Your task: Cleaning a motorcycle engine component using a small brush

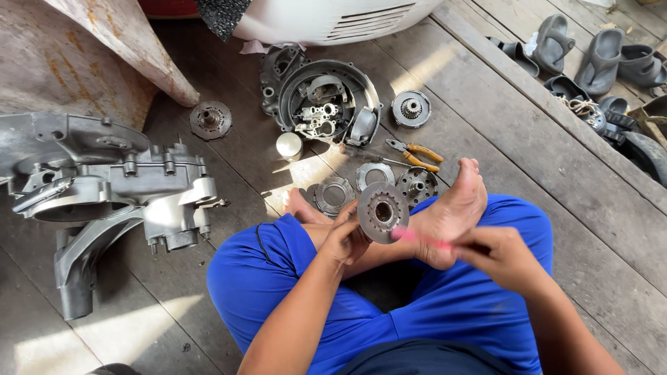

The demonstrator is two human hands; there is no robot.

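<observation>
Nearest the camera are the person's crossed legs in blue trousers [445, 312], with bare feet resting on a wooden plank floor [542, 160]. To the left lies the largest piece, a grey engine casing [111, 187], well apart from the hands. Further off sits a round housing [326, 101] with small parts inside it, and a white bodywork panel [333, 17] at the top edge. Dark sandals [597, 55] lie in a heap at the upper right.

Between the feet and the housing lie several round metal parts: a gear disc [411, 108], a toothed plate [210, 119], a ring [333, 196] and a hub [417, 185]. Orange-handled pliers [417, 153] lie among them, beside a small shiny cylinder [289, 146].

The left hand [344, 239] has its grip closed on the rim of a round metal disc [382, 212], held upright above the ankles, with the centre hole facing the camera. The right hand [497, 253] has its grip closed around a thin pink tool [417, 238], whose tip touches the disc's lower edge.
</observation>
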